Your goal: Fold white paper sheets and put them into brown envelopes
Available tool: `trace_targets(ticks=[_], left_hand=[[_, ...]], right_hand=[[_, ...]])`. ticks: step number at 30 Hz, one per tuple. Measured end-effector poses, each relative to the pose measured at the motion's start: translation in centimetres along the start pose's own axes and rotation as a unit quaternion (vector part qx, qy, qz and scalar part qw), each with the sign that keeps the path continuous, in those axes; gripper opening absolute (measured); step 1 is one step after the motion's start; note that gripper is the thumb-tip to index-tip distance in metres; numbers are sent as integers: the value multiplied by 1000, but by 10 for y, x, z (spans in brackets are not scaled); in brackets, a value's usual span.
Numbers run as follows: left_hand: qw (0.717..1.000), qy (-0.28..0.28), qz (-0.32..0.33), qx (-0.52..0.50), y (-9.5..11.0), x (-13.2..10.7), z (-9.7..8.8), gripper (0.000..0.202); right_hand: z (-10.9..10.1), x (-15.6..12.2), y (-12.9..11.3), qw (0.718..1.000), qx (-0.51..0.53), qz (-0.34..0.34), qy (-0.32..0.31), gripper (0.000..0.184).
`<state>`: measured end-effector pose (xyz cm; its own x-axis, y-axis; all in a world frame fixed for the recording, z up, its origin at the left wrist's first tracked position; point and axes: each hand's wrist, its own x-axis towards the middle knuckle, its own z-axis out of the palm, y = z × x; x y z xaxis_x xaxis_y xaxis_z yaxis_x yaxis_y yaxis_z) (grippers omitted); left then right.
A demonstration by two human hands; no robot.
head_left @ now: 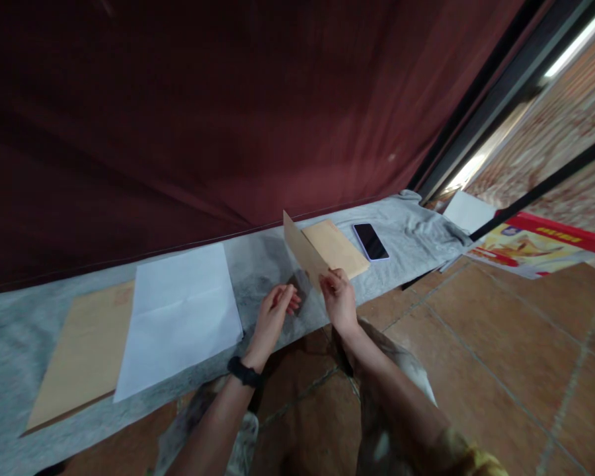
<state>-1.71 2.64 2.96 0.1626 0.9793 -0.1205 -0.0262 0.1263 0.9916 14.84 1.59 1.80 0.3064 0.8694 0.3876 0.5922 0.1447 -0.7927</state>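
From the head view, I watched two bare hands over a long surface [258, 264] draped in grey cloth. My right hand [340, 303] reached in from the near right, forearm slanting up and to the left, wrist almost straight and knuckles bent. Its grip was closed in a pinch, thumb against curled fingers, on the near end of the raised envelope [303, 252]. That brown sheet stood on edge, tilted, its far corner lifted, just left of the flat envelope [338, 248] lying on the cloth.

My left hand [272, 316] came from the near left, with a black wristband [244, 373] on the wrist and the forearm angled up to the right. It hung by the near edge, left of the right hand and apart from it. Its grip was loose and partly open, fingers half curled, and I saw nothing held in it.

To the right of the flat envelope, a phone [371, 242] lay face up. Farther left, white paper [178, 317] overlapped the right side of the left envelope [82, 354]. A dark red curtain [228, 119] hung along the far side.
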Motion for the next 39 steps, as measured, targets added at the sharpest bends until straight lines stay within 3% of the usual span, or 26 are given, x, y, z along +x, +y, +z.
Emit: trace_targets(ticks=[2, 6, 8, 12, 39], left_hand=[[999, 3, -37, 22, -7, 2, 1, 35], [997, -27, -50, 49, -18, 4, 5, 31], [996, -40, -43, 61, -21, 5, 7, 31], [993, -58, -32, 94, -25, 5, 10, 30], [976, -80, 36, 197, -23, -1, 10, 17]], right_hand=[[-5, 10, 8, 986, 134, 87, 51, 35], [-22, 25, 22, 902, 342, 247, 93, 36], [-32, 30, 28, 877, 373, 281, 117, 38], [-50, 35, 40, 853, 386, 317, 150, 41], [-41, 51, 59, 839, 374, 363, 159, 34]])
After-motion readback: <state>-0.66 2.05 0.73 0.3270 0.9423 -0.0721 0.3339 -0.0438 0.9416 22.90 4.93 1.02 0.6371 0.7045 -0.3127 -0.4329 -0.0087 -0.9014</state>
